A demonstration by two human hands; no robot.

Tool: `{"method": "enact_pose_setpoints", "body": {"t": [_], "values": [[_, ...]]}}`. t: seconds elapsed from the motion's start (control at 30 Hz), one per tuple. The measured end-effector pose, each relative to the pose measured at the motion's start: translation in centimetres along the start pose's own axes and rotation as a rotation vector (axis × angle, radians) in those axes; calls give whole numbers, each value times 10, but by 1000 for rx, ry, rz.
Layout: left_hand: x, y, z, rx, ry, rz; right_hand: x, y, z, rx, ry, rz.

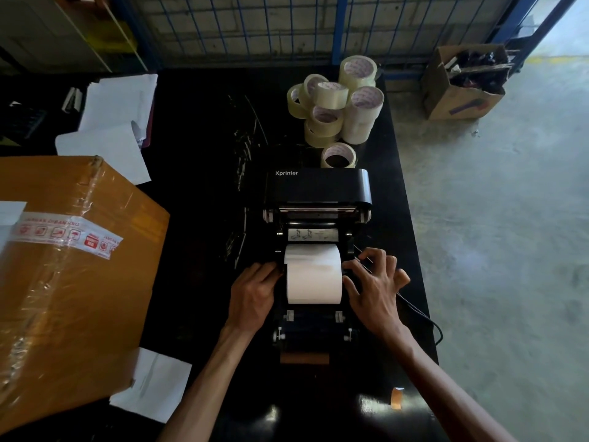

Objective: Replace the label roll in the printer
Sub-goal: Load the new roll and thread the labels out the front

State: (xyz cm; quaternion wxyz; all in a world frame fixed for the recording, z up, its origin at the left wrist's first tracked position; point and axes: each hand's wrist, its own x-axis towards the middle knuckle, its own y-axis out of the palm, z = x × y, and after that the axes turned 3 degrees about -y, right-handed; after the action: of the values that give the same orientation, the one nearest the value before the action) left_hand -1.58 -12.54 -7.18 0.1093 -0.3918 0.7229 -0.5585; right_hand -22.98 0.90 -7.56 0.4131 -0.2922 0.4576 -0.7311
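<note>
Two hands flank label roll [314,274], seated in open printer [317,250] bay: left hand [251,293] fingers curled at holder, right hand [374,290] splayed (grip unclear). Risk: roll seated crooked, jams w/ feed.

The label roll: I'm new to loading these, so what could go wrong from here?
The label roll sits in the open printer, its loose edge lifted; it could feed crooked. The left hand and right hand press at its ends, so fingers might get pinched. The cable beside the right hand could snag.
</note>
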Motion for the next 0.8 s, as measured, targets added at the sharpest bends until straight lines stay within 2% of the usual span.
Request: {"method": "enact_pose_setpoints", "body": {"t": [0.23, 0.4, 0.5, 0.57, 0.63, 0.73, 0.8], "values": [[-2, -3, -9, 28, -61, 34, -3, 5, 3, -22, 30, -38], [1, -9, -24, 11, -131, 93, -3, -4, 7, -33, 31, 0], [5, -17, -25, -117, -304, 82, 4, -20, 8, -40, 22, 14], [11, -24, -27, -238, -437, 25, 10, -34, 13, 14, 25, -41], [18, -30, -36, -368, -509, 4, 14, -46, 22, 52, -57, -62], [22, -32, -53, -474, -543, 50, 23, -53, 39, 11, -236, 124], [18, -32, -62, -452, -557, 45, 25, -52, 46, -66, -263, 239]]}}
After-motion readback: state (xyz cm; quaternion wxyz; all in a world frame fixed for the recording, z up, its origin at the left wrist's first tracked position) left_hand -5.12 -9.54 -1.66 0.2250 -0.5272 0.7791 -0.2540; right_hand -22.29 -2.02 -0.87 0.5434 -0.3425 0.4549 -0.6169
